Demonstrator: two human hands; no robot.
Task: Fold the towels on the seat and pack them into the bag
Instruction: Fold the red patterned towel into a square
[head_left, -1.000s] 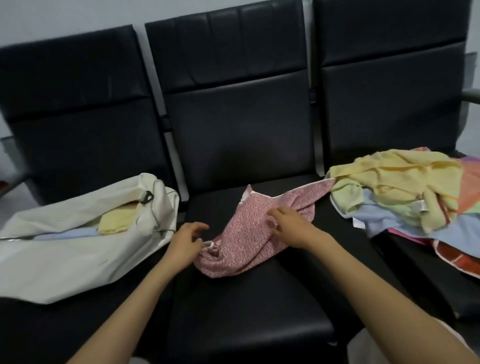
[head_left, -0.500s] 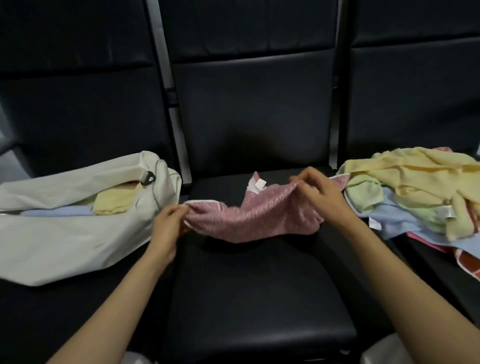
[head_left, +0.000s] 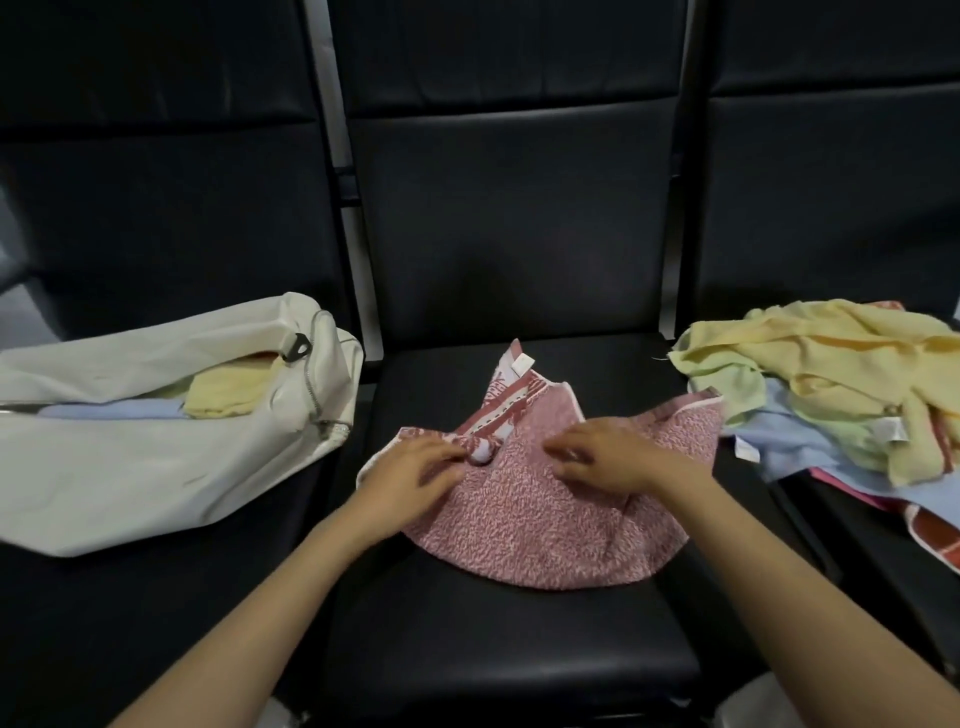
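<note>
A red-and-white patterned towel (head_left: 545, 514) lies partly spread on the middle black seat (head_left: 493, 649). My left hand (head_left: 410, 473) pinches its upper left edge, fingers curled on the cloth. My right hand (head_left: 608, 457) rests on the towel's upper middle, fingers bent and gripping the fabric. On the left seat lies a white bag (head_left: 130, 467), its mouth open, with a folded yellow towel (head_left: 228, 395) and a pale blue one (head_left: 109, 413) inside. A heap of unfolded towels (head_left: 841, 395), yellow, green, blue and pink, sits on the right seat.
Three black padded seats stand in a row with tall backrests (head_left: 514, 208) behind. Narrow gaps separate the seats. The bag's black clip (head_left: 297, 347) and cord hang at its mouth. A red-orange cloth (head_left: 935, 535) pokes out under the heap at the far right.
The towel was held stretched in the air between both hands; now it lies lower and spread on the seat, with both hands closer together on its upper part.
</note>
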